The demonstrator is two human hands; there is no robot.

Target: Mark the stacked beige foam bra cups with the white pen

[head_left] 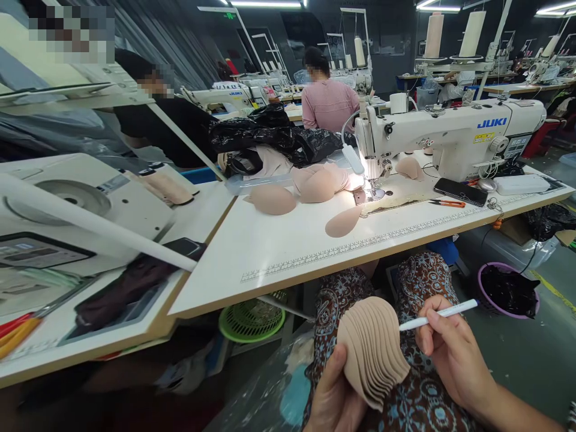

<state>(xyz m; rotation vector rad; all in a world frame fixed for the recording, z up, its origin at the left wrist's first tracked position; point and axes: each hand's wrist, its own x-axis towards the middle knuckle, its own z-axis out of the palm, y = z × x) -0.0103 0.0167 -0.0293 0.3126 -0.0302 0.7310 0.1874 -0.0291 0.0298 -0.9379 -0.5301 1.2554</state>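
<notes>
My left hand [335, 390] is closed around a fanned stack of beige bra cups [373, 348] above my lap, thumb on the near face and the other fingers behind. In my right hand [454, 348] is a white marker pen [438, 315] with a blue end, pinched between thumb and fingers. The pen's tip points left and lies at the right edge of the stack; whether it touches cannot be told. On the table above my hands lie a single flat beige cup [342, 222], another cup [272, 199] and a pile of cups [319, 182].
A white sewing machine [450, 129] stands on the table [279, 252], its lamp lit. Orange snips [450, 204] and a black phone [459, 192] lie at right. Below are a green basket [252, 318] and a purple bin [508, 291]. Other people sit beyond.
</notes>
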